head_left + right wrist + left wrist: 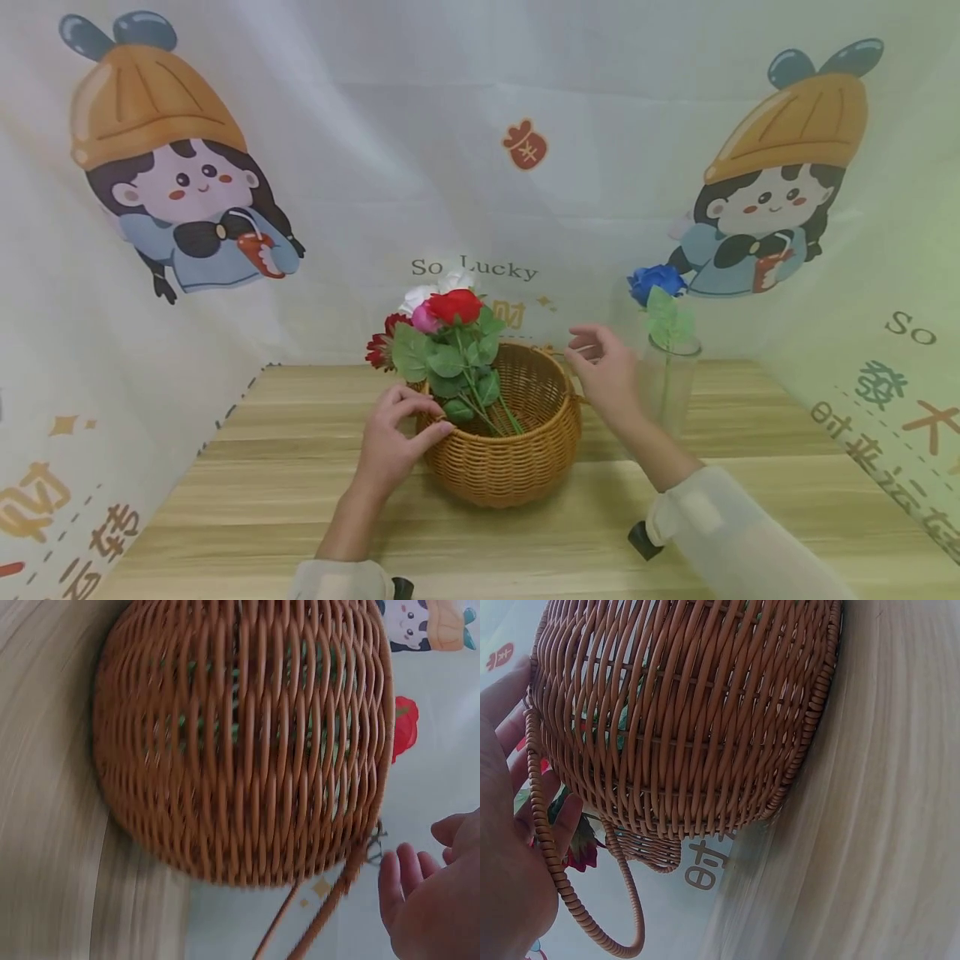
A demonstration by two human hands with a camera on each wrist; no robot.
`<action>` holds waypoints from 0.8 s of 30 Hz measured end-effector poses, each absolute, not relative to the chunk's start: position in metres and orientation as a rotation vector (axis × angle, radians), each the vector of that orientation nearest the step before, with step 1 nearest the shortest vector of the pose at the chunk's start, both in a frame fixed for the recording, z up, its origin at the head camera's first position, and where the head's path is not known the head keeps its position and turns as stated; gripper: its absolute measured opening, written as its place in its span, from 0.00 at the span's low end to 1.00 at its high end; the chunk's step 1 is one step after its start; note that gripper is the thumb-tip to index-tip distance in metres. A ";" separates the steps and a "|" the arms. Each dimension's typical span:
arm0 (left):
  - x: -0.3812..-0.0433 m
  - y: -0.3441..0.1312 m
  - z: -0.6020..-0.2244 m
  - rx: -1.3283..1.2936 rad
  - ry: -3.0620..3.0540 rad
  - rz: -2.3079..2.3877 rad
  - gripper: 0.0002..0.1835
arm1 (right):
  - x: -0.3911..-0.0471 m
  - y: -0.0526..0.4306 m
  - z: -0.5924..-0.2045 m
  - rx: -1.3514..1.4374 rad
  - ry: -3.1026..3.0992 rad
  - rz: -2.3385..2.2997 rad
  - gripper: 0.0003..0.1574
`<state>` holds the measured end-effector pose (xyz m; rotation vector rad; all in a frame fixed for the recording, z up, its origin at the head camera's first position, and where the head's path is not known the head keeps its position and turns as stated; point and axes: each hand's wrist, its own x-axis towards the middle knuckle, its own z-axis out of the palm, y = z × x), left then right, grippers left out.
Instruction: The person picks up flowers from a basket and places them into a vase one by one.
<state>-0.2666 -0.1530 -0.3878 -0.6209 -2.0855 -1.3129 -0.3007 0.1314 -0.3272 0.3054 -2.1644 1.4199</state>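
Observation:
A round brown wicker basket (pixel 498 471) stands on the table, holding artificial flowers. Among these are a red rose (pixel 455 307), white and pink blooms and a dark red flower (pixel 380 342), all leaning left with green leaves. My left hand (pixel 390 433) pinches the basket's left rim between thumb and fingers. In the left wrist view a wicker handle (pixel 574 900) hangs beside that palm. My right hand (pixel 606 371) hovers just off the right rim, fingers loosely bent and nothing in them. Below its fingertips, in the right wrist view, another handle (pixel 330 904) hangs down.
Right of the basket, behind my right forearm, a clear glass vase (pixel 678 392) holds a blue rose (pixel 656 283). A printed cloth (pixel 360 167) rises behind and along both sides of the wood-grain table (pixel 285 467).

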 end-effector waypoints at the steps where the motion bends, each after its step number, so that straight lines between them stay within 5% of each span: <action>1: -0.263 -0.152 -0.384 -0.621 -2.086 -1.314 0.10 | -0.301 0.128 -0.326 0.314 -2.176 1.434 0.18; 10: -0.262 -0.153 -0.382 -0.641 -2.066 -1.323 0.09 | -0.303 0.099 -0.325 0.368 -2.212 1.633 0.20; 18: -0.280 -0.159 -0.399 -0.648 -2.063 -1.322 0.10 | -0.302 0.080 -0.322 0.484 -2.321 1.621 0.35; 24: -0.279 -0.159 -0.399 -0.661 -2.041 -1.315 0.10 | -0.306 0.068 -0.320 0.604 -2.427 1.628 0.32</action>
